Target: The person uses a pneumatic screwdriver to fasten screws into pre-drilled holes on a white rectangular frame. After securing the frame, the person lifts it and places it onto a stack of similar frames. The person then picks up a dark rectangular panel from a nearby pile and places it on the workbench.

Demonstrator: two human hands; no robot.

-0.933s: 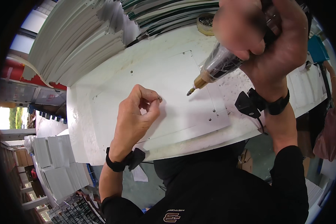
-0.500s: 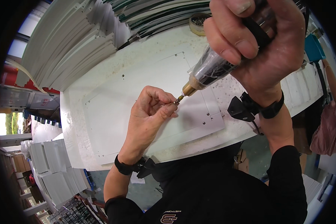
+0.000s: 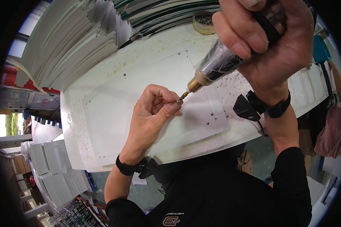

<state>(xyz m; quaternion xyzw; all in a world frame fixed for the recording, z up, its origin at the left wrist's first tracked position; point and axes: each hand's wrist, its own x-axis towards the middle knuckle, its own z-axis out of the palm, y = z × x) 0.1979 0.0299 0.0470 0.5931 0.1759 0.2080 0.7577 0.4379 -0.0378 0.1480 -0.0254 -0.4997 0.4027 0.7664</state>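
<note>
My right hand is wrapped round an electric screwdriver, its clear-wrapped body slanting down to a brass-coloured nose. The driver's bit reaches the fingertips of my left hand. Thumb and forefinger there pinch a small metal screw at the bit's tip. Both hands are above a flat white panel, which lies on the workbench. A few small dark screws sit in the panel near its right end, and others show near its far edge.
A round tub of small screws stands at the bench's far side. Stacked white panels rise at the far left, beside dark-edged sheets. The white workbench ends near my body. A teal object is at far right.
The screwdriver and my right hand have shifted slightly right. My left hand keeps its pinch at the bit's tip and has barely moved.
</note>
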